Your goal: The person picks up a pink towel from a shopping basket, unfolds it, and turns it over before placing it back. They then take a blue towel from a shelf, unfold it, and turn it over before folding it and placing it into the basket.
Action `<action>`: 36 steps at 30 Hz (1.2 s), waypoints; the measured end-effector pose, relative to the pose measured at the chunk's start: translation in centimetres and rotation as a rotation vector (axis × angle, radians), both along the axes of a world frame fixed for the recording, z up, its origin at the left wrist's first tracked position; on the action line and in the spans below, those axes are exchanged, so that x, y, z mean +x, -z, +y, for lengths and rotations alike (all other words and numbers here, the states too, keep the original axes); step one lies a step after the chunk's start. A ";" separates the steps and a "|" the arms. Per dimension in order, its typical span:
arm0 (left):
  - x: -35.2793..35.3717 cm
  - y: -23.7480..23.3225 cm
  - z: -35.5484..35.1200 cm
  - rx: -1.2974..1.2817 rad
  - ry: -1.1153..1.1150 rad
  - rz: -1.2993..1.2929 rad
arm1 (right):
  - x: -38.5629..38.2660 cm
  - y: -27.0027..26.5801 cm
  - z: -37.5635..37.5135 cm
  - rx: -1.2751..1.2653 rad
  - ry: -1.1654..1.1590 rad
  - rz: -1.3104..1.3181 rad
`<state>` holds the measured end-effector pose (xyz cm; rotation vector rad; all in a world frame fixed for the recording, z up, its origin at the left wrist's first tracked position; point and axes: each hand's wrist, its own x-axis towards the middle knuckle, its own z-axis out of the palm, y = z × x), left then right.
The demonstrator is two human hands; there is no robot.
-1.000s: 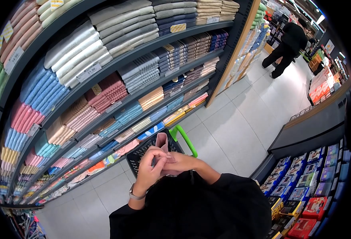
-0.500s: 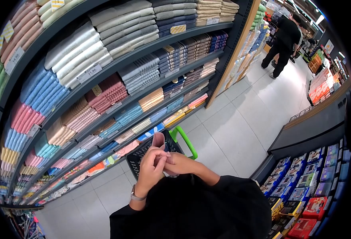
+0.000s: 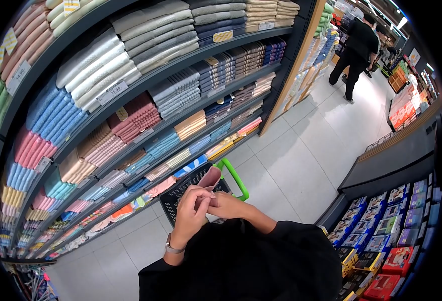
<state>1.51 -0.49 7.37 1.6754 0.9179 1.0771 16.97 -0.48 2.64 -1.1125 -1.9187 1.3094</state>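
In front of my body both hands come together around a folded pink cloth (image 3: 209,179). One flat end of it sticks up beyond the fingers. My left hand (image 3: 191,208), with a watch (image 3: 173,246) on its wrist, is closed with bent fingers on the near side. My right hand (image 3: 224,204) wraps the lower part from the other side, fingers meeting the left ones. Behind and below the hands is a black shopping basket (image 3: 173,194) with a bright green handle (image 3: 237,180). The hands hide part of the basket and the lower part of the cloth.
Shelves of folded towels (image 3: 100,75) rise along the left, with price tags on their edges. Boxed goods (image 3: 374,228) lie in rows at the lower right. A person in black (image 3: 354,52) is farther down the tiled aisle (image 3: 301,150).
The upright end of the pink cloth has swung to the right and shows more of its face. Both hands stay together. The far person has shifted stance.
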 end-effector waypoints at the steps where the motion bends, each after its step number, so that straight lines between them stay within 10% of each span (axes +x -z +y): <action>1: 0.0 0.0 0.0 0.001 0.000 0.000 | 0.0 -0.1 0.1 -0.002 -0.026 0.049; 19: -3.1 -0.2 1.1 0.049 0.078 0.349 | 2.3 -1.4 -0.1 -0.050 -0.117 -0.093; 30: -6.7 8.9 2.2 -0.339 0.085 0.232 | 5.2 -3.7 0.7 -0.113 -0.054 -0.032; 36: -7.8 14.6 2.0 -0.081 0.082 0.473 | 6.9 -5.5 0.8 -0.155 -0.046 0.050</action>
